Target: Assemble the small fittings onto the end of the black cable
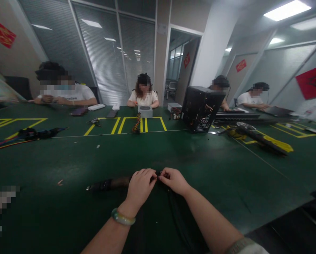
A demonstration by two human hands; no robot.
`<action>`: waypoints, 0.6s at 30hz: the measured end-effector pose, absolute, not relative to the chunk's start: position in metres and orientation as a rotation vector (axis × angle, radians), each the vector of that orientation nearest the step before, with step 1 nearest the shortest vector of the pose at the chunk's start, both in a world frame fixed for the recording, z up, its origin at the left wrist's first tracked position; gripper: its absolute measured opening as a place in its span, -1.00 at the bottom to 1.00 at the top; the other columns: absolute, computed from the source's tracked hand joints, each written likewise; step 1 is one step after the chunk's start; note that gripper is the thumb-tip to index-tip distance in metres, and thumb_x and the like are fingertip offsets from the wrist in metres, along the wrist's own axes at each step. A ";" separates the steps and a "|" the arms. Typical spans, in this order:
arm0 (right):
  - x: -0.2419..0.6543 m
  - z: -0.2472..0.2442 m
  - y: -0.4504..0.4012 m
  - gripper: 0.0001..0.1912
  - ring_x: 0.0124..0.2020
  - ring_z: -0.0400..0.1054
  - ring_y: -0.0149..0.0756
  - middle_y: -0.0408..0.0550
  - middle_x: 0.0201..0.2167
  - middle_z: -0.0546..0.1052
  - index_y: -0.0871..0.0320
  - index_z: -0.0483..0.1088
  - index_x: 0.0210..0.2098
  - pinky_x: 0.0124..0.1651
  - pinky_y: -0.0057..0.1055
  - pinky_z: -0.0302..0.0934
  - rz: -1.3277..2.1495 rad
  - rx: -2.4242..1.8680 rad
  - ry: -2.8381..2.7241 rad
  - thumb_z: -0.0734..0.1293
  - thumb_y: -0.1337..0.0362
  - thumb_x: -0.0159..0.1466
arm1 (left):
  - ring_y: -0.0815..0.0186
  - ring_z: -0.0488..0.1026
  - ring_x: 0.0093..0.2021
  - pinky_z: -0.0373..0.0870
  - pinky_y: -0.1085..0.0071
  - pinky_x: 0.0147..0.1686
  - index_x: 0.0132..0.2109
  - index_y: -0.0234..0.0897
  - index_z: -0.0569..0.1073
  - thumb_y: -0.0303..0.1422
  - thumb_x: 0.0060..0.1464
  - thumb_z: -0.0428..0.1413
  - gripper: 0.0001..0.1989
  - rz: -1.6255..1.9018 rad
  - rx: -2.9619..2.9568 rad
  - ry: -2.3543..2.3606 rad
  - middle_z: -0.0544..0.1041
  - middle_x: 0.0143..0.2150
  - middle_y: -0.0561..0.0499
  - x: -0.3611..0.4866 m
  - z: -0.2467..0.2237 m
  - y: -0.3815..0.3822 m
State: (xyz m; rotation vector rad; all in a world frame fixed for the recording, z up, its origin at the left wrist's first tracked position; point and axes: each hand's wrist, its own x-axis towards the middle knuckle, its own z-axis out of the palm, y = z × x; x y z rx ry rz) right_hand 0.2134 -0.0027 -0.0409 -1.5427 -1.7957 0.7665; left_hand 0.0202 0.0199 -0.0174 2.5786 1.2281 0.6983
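My left hand (143,184) wears a jade-coloured bangle and lies over a long dark strap-like thing (118,182). This has a brownish stretch and a small shiny metal tip at its left end; its exact kind is unclear. My left thumb and fingertips pinch its right part. Close beside it, my right hand (173,180) is closed in a pinch at the same spot, the fingertips of both hands almost meeting. What lies between them is small, dark and mostly hidden. A black band (177,215) runs from below my right hand toward the table's near edge.
Across the green table (120,151) sit several people. A black computer case (201,109) stands at the back right, near a power supply (145,111) with cables. Cable bundles (38,133) lie left; a black-and-yellow item (266,139) lies right.
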 end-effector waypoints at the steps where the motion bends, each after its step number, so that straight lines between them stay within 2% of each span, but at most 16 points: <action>1: 0.213 -0.041 -0.003 -0.86 -0.47 0.30 -0.41 -0.21 -0.48 0.47 0.14 0.44 -0.36 -0.45 -0.55 0.08 0.764 -1.546 -1.795 0.34 0.20 0.25 | 0.21 0.40 -0.04 0.24 0.24 -0.07 -0.22 -0.15 0.43 -0.43 0.12 0.12 -0.92 0.699 2.576 1.227 0.50 -0.08 0.09 0.020 -0.018 0.020; 7: 0.213 -0.038 -0.004 -0.86 -0.47 0.30 -0.42 -0.20 -0.46 0.48 0.15 0.44 -0.35 -0.45 -0.54 0.09 0.757 -1.548 -1.809 0.33 0.21 0.26 | 0.19 0.39 -0.03 0.23 0.21 -0.04 -0.18 -0.13 0.45 -0.38 0.14 0.10 -0.91 0.711 2.569 1.224 0.50 -0.06 0.08 0.020 -0.023 0.021; 14: 0.212 -0.037 -0.003 -0.86 -0.44 0.32 -0.40 -0.20 -0.45 0.49 0.14 0.45 -0.36 -0.40 -0.53 0.11 0.739 -1.548 -1.810 0.34 0.21 0.27 | 0.18 0.39 -0.04 0.24 0.23 -0.07 -0.20 -0.14 0.46 -0.40 0.16 0.06 -0.90 0.735 2.588 1.215 0.50 -0.07 0.04 0.021 -0.023 0.022; 18: 0.212 -0.037 -0.003 -0.85 -0.42 0.33 -0.39 -0.19 -0.44 0.50 0.13 0.47 -0.34 -0.39 -0.53 0.11 0.744 -1.545 -1.811 0.34 0.19 0.27 | 0.18 0.41 -0.08 0.25 0.24 -0.09 -0.14 -0.14 0.43 -0.42 0.14 0.06 -0.85 0.763 2.568 1.249 0.51 -0.10 0.04 0.021 -0.025 0.022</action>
